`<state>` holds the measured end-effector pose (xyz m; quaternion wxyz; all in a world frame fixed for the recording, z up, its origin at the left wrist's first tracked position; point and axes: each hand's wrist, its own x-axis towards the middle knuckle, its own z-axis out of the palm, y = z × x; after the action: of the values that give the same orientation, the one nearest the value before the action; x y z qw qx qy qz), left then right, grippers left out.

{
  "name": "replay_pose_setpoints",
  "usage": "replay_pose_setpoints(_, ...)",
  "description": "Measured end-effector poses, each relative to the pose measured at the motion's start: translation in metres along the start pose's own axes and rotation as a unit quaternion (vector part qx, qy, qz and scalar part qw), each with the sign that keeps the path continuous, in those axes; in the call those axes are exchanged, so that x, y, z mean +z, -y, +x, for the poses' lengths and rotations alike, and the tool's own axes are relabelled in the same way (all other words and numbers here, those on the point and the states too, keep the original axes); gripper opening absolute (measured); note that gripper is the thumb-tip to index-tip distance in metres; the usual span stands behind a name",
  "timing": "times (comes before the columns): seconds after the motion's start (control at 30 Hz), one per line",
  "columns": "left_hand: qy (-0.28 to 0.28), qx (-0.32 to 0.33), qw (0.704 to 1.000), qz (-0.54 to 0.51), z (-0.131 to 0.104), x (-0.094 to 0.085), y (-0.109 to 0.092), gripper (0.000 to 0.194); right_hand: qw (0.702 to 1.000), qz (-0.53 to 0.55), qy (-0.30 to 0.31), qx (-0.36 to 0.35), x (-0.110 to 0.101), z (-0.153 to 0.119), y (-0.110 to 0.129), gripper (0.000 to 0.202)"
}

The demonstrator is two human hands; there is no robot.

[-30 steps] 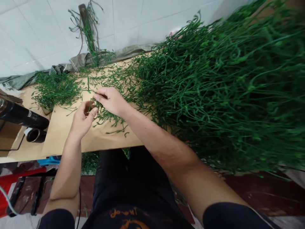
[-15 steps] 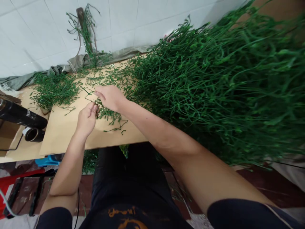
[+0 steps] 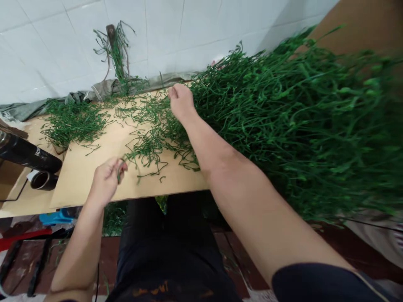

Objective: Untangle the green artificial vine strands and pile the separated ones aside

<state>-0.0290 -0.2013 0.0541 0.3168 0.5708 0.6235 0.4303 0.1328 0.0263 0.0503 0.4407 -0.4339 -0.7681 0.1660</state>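
Note:
My left hand is closed on a thin green stem over the front part of the brown board. My right hand has its fingers pinched together near the board's back edge; what they hold, if anything, is too small to make out. Loose green stems lie scattered between the two hands. A small heap of stems rests at the back left. On the right rises a very large pile of green stems, beside my right forearm.
A black bottle and a dark cup stand at the left edge. A bunch of stems hangs on a wooden post by the tiled wall. Grey cloth lines the back edge.
My right hand has moved away from my left hand, rightward and toward the back edge. My left hand has come down slightly toward the front edge, with the stem in it.

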Motion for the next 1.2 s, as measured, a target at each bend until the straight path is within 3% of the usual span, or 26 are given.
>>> replay_pose_setpoints(0.1,-0.029,0.004,0.999,0.044,0.030,0.014,0.017,0.022,1.000,-0.001,-0.006,-0.009,-0.003,0.000,0.014,0.036)
replay_pose_setpoints(0.2,0.001,0.043,0.988,0.150,0.063,0.038,0.029,0.025,0.998,0.032,0.010,-0.044,-0.004,-0.001,0.036,0.034)
replay_pose_setpoints(0.3,0.031,0.074,0.973,0.218,0.077,0.051,0.030,0.026,0.997,0.061,0.024,-0.039,-0.013,-0.001,0.042,0.034)
replay_pose_setpoints(0.4,0.013,0.076,0.961,0.266,0.076,0.042,0.024,0.029,0.996,0.069,0.048,-0.031,-0.024,-0.004,0.038,0.032)
replay_pose_setpoints(0.5,-0.083,0.068,0.957,0.271,0.074,0.027,0.013,0.037,0.994,0.075,0.072,-0.018,-0.027,-0.009,0.038,0.032)
replay_pose_setpoints(0.6,-0.151,0.102,0.962,0.205,0.082,0.029,0.003,0.050,0.993,0.072,0.095,-0.011,-0.022,-0.012,0.047,0.033)
replay_pose_setpoints(0.67,-0.118,0.121,0.974,0.150,0.090,0.041,-0.001,0.050,0.992,0.055,0.113,-0.013,-0.019,-0.013,0.054,0.034)
replay_pose_setpoints(0.73,-0.051,0.117,0.985,0.119,0.097,0.055,-0.003,0.034,0.992,0.036,0.123,-0.019,-0.017,-0.012,0.058,0.033)
replay_pose_setpoints(0.8,-0.017,0.108,0.986,0.125,0.098,0.064,-0.005,0.027,0.993,0.016,0.115,-0.018,-0.015,-0.010,0.058,0.032)
replay_pose_setpoints(1.0,-0.060,0.085,0.986,0.134,0.085,0.066,-0.008,0.035,0.994,-0.048,0.094,0.002,0.000,0.000,0.047,0.029)
replay_pose_setpoints(1.2,-0.095,0.051,0.991,0.081,0.086,0.056,-0.001,0.041,0.992,-0.039,0.117,0.023,0.032,0.010,0.060,0.033)
